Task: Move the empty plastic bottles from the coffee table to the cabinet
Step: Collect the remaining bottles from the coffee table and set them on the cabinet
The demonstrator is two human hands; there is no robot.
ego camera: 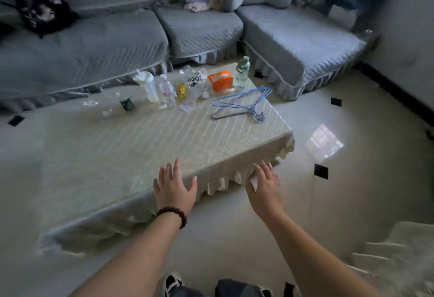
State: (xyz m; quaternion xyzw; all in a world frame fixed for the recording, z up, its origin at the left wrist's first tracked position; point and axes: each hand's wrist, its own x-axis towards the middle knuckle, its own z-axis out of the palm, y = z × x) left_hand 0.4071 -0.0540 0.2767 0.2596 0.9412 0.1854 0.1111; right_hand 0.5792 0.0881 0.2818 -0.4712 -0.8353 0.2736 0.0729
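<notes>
A clear plastic bottle [167, 91] stands upright at the far side of the coffee table [145, 146], beside a tall white bottle [148, 86]. Another clear bottle [117, 108] lies on its side to their left. A bottle with a green cap [243, 71] stands at the far right corner. My left hand [175, 185] hovers over the table's near edge, fingers spread, holding nothing. My right hand [264, 188] is held out beside the near corner, fingers straight, also holding nothing. Both hands are far from the bottles. No cabinet is in view.
An orange tissue box [220, 81], blue wire hangers [242, 105], crumpled plastic wrappers [195, 85] and a small yellow item [182, 90] lie on the table. A grey L-shaped sofa [117, 38] wraps the far side. Tiled floor [340, 155] is to the right.
</notes>
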